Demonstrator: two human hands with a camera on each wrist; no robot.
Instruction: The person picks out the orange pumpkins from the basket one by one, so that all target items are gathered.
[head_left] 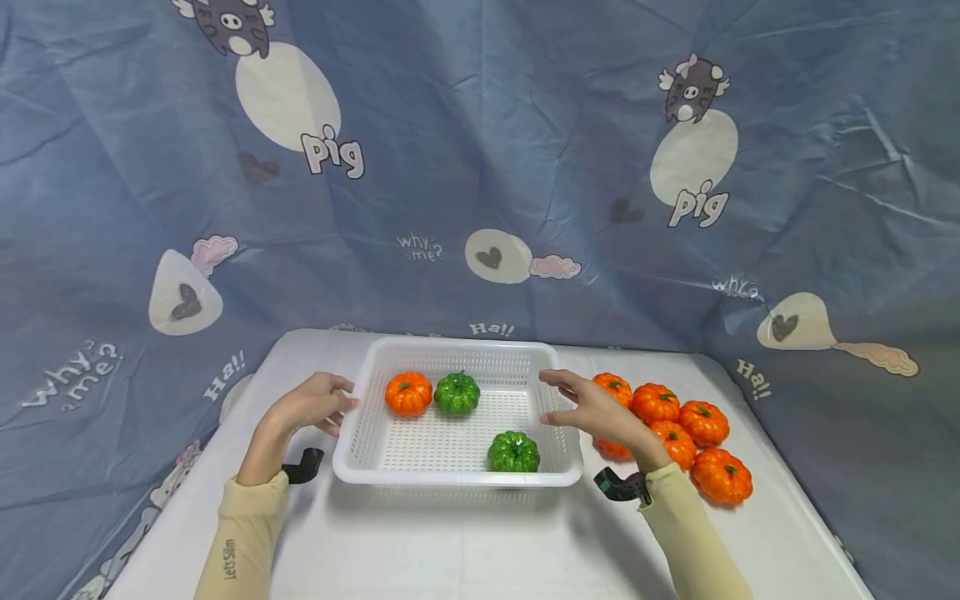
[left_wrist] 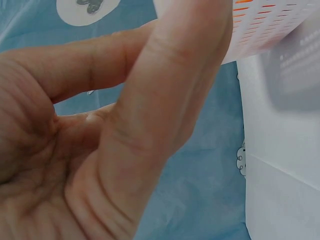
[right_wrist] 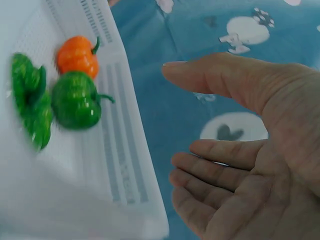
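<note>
A white perforated plastic basket (head_left: 457,478) sits on the table between my two hands. In it are an orange mini pumpkin (head_left: 408,394), a green one (head_left: 457,393) beside it, and another green one (head_left: 513,452) near the front right. My left hand (head_left: 315,402) is by the basket's left rim, fingers loosely bent; whether they touch it I cannot tell. On the other side, my right hand (head_left: 600,410) holds nothing. Its thumb and fingers are spread apart, and the right wrist view shows a gap between them and the basket wall (right_wrist: 132,125).
Several orange mini pumpkins (head_left: 722,477) lie grouped on the white table (head_left: 420,550), right of the basket and partly behind my right hand. A blue cloth (head_left: 420,183) with pig prints hangs behind the table and along its sides.
</note>
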